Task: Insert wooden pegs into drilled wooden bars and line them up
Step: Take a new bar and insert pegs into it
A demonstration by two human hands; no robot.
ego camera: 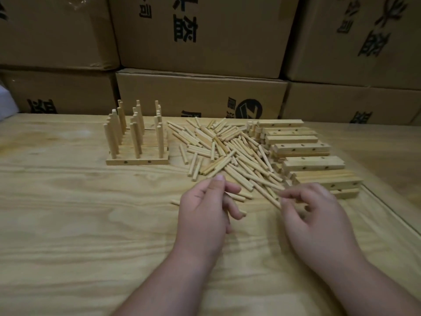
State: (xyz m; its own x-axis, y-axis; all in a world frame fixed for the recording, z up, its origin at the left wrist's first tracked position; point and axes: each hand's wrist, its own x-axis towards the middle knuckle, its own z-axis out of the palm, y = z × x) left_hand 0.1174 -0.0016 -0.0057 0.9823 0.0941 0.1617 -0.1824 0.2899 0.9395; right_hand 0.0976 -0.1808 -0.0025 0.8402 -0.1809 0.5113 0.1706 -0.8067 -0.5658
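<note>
- While the left hand (205, 208) pinched one peg (237, 198), the right hand (316, 215) pinched another (both near the loose peg pile (227, 151)); either could slip.
- Reaching carelessly might have scattered pegs into the finished pegged bars (136, 159).

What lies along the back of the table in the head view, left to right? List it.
Pegged bars → loose peg pile → stacked drilled bars.

1. The left hand (205, 210) is held low with the back turned up, thumb and forefinger meeting, the other fingers curled.
2. The right hand (312, 215) is beside it, fingers bent inward.
3. Both forearms are bare.
</note>
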